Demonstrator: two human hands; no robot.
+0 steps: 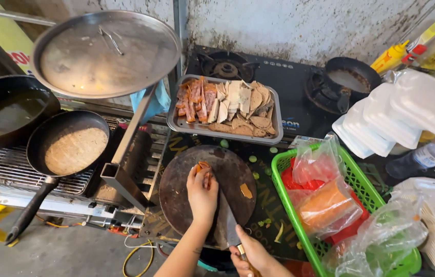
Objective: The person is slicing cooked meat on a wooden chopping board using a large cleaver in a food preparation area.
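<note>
Left hand (202, 191) fingers pinning sausage (203, 167) on board (176, 190); right hand (252, 255) gripping knife (227, 220). Risk: blade beside fingers, slip cuts them.

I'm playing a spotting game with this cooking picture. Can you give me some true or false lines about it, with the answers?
1. The left hand presses a piece of food on the round cutting board. True.
2. The right hand holds a spoon. False: it grips a knife by the handle.
3. The metal tray by the stove holds sliced meat and pale slices. True.
4. The basket with the plastic bags is blue. False: it is green.
5. The frying pan on the wire rack is on the person's right. False: it is on the left.
</note>
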